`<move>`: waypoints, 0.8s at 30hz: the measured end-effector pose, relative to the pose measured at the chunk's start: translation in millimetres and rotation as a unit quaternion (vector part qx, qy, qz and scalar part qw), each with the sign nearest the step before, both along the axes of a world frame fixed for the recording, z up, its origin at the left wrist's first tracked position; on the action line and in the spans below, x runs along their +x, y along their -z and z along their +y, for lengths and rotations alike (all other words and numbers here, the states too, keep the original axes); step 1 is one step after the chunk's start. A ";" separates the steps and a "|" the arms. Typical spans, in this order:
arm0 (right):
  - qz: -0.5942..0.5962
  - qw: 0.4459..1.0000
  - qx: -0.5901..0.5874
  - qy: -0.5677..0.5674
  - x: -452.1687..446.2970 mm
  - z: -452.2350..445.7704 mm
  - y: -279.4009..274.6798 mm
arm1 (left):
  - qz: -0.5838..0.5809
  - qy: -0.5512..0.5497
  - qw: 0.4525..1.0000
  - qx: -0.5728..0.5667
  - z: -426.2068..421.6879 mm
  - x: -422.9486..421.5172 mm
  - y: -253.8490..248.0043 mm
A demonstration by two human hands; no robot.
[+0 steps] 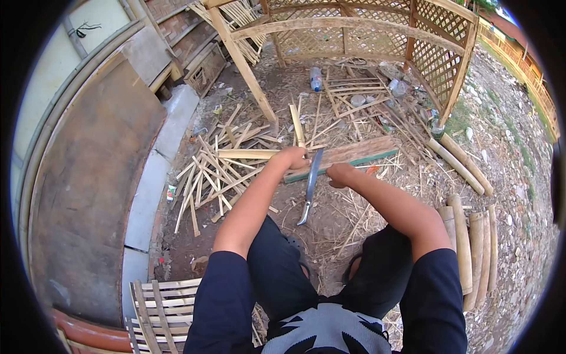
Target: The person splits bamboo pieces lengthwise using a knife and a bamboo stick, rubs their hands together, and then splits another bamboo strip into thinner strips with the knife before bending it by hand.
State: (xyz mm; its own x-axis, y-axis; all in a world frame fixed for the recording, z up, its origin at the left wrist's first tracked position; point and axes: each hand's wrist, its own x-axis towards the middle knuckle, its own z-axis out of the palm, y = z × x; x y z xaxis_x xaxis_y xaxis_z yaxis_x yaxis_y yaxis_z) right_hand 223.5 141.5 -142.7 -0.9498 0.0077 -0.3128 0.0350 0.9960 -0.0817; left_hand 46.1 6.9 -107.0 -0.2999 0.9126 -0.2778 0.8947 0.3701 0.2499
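My left hand point(293, 158) is closed around a split bamboo strip point(247, 154), which sticks out to the left over the pile. Another pale bamboo piece point(296, 125) points away just beyond that hand. Between my two hands a machete point(313, 177) rests across a wooden plank point(359, 152) with a green edge, its curved handle end towards me. My right hand point(341, 175) is at the plank's near edge, right of the blade, with fingers curled in; whatever they hold is hidden.
Loose bamboo strips point(206, 171) lie heaped on the left. A lattice bamboo frame point(348, 26) stands ahead, with a plastic bottle point(316, 79) beneath it. Bamboo poles point(466, 248) lie on the right, and a slatted bamboo panel point(165, 312) is at lower left.
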 end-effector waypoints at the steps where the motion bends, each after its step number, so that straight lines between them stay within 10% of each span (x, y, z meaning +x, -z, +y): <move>1: -0.009 1.000 0.006 0.003 0.8 1.4 0.9 | -0.004 -0.004 1.000 -0.008 -0.8 -0.2 1.2; 24: 0.009 1.000 0.011 -0.011 6.1 6.7 17.4 | -0.032 -0.005 0.999 -0.041 -7.0 2.5 2.1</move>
